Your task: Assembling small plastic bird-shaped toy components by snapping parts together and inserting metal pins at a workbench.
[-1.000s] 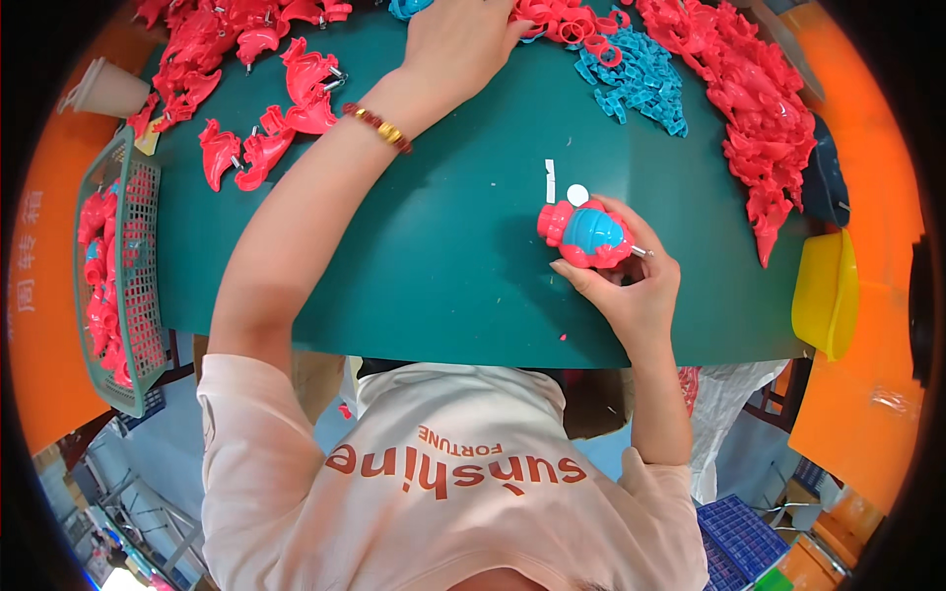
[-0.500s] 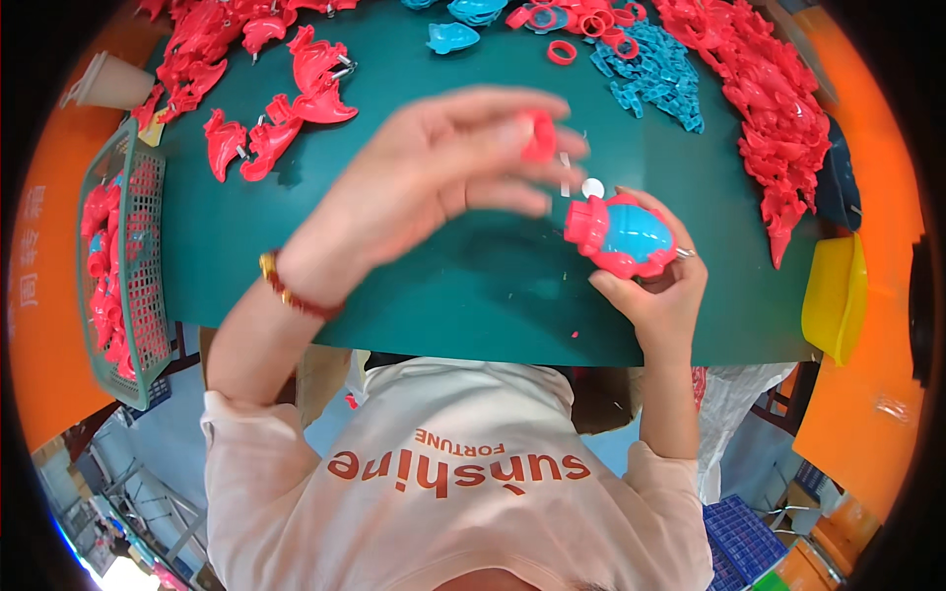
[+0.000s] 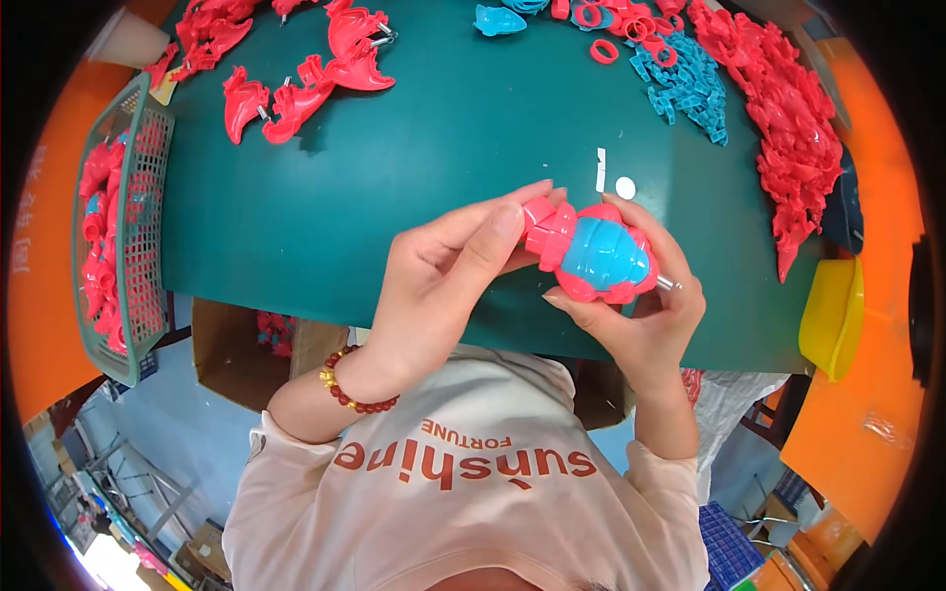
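My right hand [image 3: 645, 320] is closed round a red plastic toy body with a blue ribbed oval panel [image 3: 606, 253], held above the green table. A short metal pin [image 3: 668, 284] sticks out of its right end. My left hand [image 3: 448, 271], with a beaded bracelet on the wrist, pinches a small red plastic ring [image 3: 538, 211] between thumb and fingers. The ring is up against the red neck at the toy body's left end. Whether it sits over the neck or only touches it, I cannot tell.
Red shell parts with metal pins [image 3: 350, 59] lie far left. Loose red rings [image 3: 604, 51], small blue parts [image 3: 685, 89] and a red heap [image 3: 788, 138] are at the back right. A green basket [image 3: 150, 227] stands left, a yellow bin [image 3: 831, 320] right. A white disc [image 3: 625, 187] lies beyond my right hand.
My left hand has come down and right, bringing the red ring to the toy body's neck. My right hand has shifted slightly left with the toy body. The whole view has shifted somewhat.
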`<action>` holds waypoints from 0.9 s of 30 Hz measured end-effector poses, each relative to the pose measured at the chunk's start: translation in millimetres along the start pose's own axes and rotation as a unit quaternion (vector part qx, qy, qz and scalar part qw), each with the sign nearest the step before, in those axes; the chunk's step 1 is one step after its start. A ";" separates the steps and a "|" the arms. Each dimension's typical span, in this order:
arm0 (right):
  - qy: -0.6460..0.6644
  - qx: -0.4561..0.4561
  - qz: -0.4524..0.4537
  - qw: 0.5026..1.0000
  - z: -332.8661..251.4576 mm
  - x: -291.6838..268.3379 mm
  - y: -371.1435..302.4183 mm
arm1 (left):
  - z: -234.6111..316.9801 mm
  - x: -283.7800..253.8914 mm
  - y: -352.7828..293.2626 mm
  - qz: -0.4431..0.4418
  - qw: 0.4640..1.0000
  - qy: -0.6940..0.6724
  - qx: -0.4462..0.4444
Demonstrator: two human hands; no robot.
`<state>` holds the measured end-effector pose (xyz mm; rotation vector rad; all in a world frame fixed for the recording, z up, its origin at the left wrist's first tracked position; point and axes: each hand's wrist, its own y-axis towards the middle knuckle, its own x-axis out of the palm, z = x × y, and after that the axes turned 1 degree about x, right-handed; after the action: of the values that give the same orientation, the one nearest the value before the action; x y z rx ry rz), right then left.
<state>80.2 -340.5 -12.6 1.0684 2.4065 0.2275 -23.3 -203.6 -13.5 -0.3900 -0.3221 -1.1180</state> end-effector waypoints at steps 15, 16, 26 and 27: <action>-0.044 -0.076 0.024 0.996 17.1 15.3 -11.0 | -43.4 13.7 -17.3 0.124 0.941 0.170 0.266; -0.015 -0.041 0.022 0.999 15.5 14.4 -8.6 | -43.1 11.1 -14.8 0.121 0.942 0.169 0.265; 0.016 0.013 -0.119 0.993 16.3 -6.8 -7.9 | -6.9 -15.1 -7.1 -0.158 0.977 0.132 0.061; 0.015 0.012 -0.119 0.993 16.4 -6.6 -10.0 | -6.4 -16.1 -7.8 -0.186 0.976 0.106 0.026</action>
<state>85.7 -352.9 -27.8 0.7820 2.5421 0.1325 -36.7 -196.5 -25.1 -0.1626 -0.2409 -1.5022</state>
